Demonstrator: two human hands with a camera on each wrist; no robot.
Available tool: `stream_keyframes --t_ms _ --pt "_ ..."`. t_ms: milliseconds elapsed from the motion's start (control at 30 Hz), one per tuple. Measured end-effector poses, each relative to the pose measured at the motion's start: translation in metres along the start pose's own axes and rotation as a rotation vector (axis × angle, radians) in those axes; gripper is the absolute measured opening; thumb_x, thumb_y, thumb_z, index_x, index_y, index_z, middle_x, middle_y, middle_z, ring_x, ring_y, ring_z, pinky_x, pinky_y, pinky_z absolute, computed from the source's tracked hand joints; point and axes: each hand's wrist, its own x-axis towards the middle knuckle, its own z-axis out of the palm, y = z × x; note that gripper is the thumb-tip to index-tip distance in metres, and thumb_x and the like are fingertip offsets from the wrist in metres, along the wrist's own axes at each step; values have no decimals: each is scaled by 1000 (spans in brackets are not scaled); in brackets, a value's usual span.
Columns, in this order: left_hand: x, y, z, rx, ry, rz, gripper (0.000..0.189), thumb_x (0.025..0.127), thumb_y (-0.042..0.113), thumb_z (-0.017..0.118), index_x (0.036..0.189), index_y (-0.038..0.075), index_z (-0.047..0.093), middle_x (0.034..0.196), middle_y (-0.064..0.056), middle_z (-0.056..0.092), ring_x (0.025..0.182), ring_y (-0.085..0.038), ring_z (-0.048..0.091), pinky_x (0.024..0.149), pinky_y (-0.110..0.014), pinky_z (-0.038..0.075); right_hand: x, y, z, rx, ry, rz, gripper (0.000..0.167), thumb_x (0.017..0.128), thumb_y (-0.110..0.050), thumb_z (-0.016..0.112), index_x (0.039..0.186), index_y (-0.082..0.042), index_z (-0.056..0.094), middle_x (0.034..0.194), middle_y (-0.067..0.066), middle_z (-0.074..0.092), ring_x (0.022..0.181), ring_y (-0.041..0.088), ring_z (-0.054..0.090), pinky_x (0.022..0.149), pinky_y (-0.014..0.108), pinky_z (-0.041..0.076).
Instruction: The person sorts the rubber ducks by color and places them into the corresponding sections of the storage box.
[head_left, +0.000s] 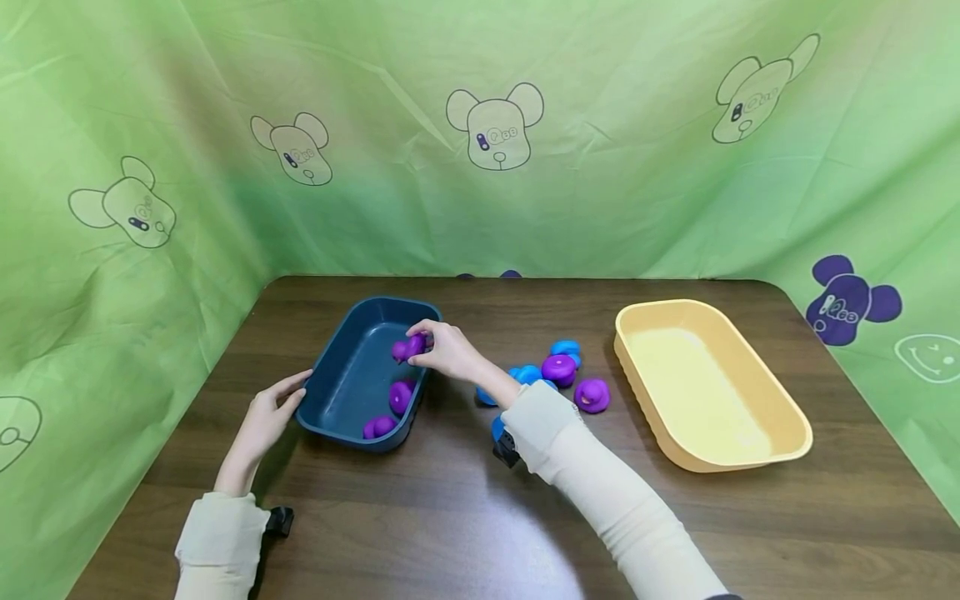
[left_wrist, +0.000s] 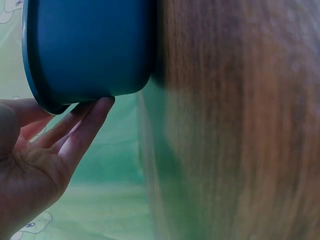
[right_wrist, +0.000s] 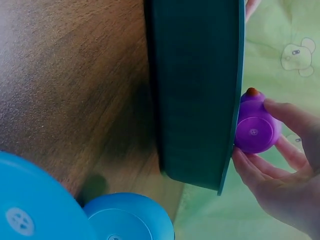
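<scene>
A purple rubber duck (head_left: 410, 347) is pinched between the thumb and fingers of my right hand (head_left: 447, 351), over the right rim of a dark blue bin (head_left: 337, 354). The right wrist view shows the duck's flat round underside (right_wrist: 254, 132) and orange beak. Two more purple ducks (head_left: 401, 397) (head_left: 379, 427) lie inside the bin. My left hand (head_left: 264, 422) touches the bin's left side with fairly straight fingers; the left wrist view shows fingertips (left_wrist: 106, 102) against the outer wall under the rim.
Right of the bin lie several blue ducks (head_left: 565, 347) and two purple ducks (head_left: 559, 370) (head_left: 592, 396), partly hidden by my right forearm. A cream-yellow bin (head_left: 649, 400) stands on the right of the wooden table (head_left: 420, 533). Green printed cloth (head_left: 375, 217) hangs behind.
</scene>
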Motion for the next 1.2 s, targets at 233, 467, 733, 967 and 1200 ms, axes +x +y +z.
stream_keyframes --t_ms 233,467,733,967,1200 --pt "0 0 -1 -8 -5 0 32 92 11 47 121 0 52 109 -22 58 92 -10 54 70 -11 38 3 0 2 -17 -3 1 35 76 -11 68 109 -3 58 101 10 60 86 20 54 71 25 44" --pt "1 0 1 -14 2 -1 31 91 9 48 120 -1 53 107 -22 59 85 1 51 67 -13 38 2 1 1 31 -10 25 34 78 -6 64 111 0 56 112 17 57 103 30 53 86 33 42" --pt "1 -1 1 -6 0 -3 31 90 8 49 120 0 53 106 -22 59 84 0 51 67 -14 39 -6 2 -8 55 -49 1 32 80 -7 63 110 2 56 111 17 57 106 32 51 88 37 41" --pt "2 -2 1 -16 -3 8 31 91 8 48 120 -1 53 106 -22 59 84 3 50 67 -13 38 -14 4 -15 78 -36 -15 29 80 -7 63 108 0 58 108 15 59 103 31 53 87 37 41" --pt "1 -2 1 -28 -6 10 32 91 8 48 121 -2 52 107 -23 58 84 4 50 66 -14 38 -23 6 -20 98 -1 -50 28 81 -7 62 108 -1 59 107 13 60 103 30 53 88 38 41"
